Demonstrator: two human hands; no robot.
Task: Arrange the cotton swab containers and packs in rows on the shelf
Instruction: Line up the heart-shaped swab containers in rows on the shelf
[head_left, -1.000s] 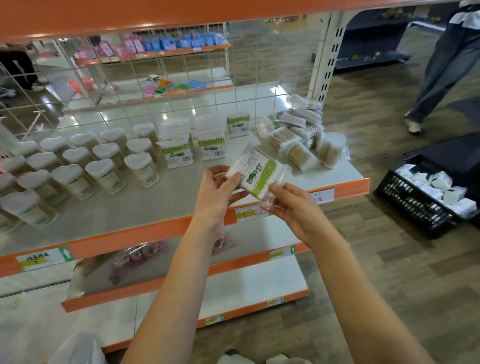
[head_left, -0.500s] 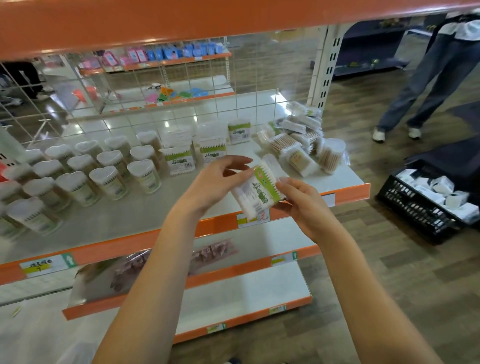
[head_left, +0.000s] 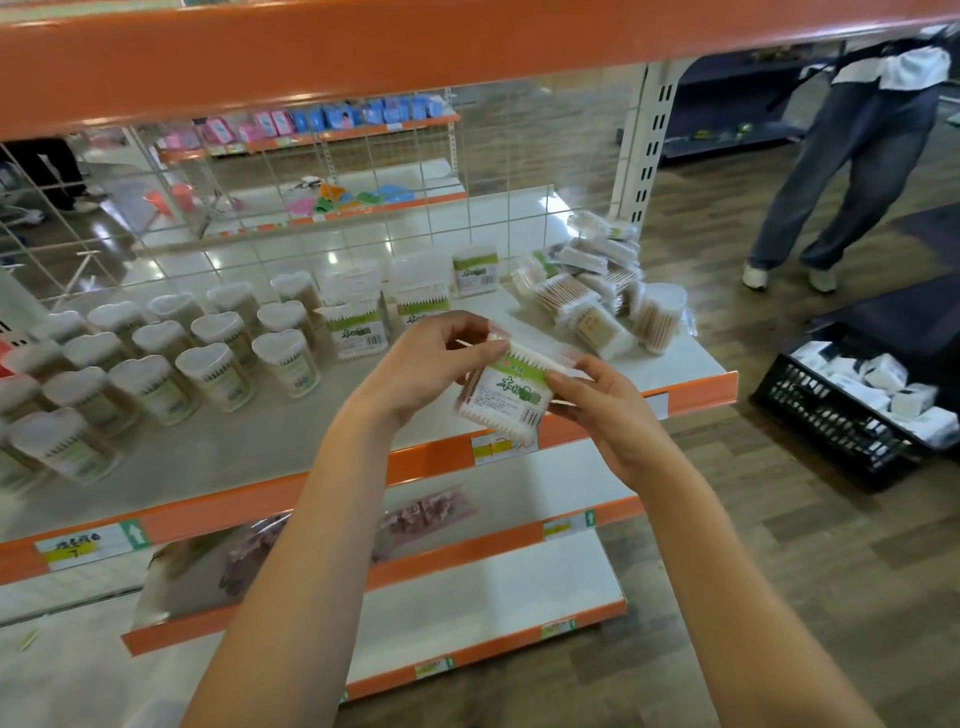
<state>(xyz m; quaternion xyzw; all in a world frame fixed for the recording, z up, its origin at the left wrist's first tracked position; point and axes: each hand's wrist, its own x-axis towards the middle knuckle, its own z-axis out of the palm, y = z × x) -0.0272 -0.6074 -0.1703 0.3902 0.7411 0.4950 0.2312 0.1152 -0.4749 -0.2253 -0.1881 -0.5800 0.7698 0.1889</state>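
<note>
A square pack of cotton swabs (head_left: 501, 397) is held in the air just in front of the orange lip of the shelf (head_left: 291, 441), between both hands. It is gripped at its upper left edge by the curled fingers of the left hand (head_left: 415, 371) and pinched at its right edge by the thumb and fingers of the right hand (head_left: 605, 410). The printed face is turned toward the camera, with the green band uppermost and the barcode at the lower right. The pack is tilted slightly clockwise, and the swabs inside are seen to run top to bottom, so the long axis is judged near upright.

This pack is not yet placed. Beyond it, on the shelf, several like packs (head_left: 358, 327) are stood upright in short rows, and to their left the heart-lidded containers (head_left: 218, 374) are set in rows running back toward the wire grid. That part is judged done.

Farther back at the right end, a loose heap of packs (head_left: 597, 291) is left unsorted, lying at mixed angles, with one round container (head_left: 657, 317) tipped among them. Roughly half of the work is judged to remain.
</note>
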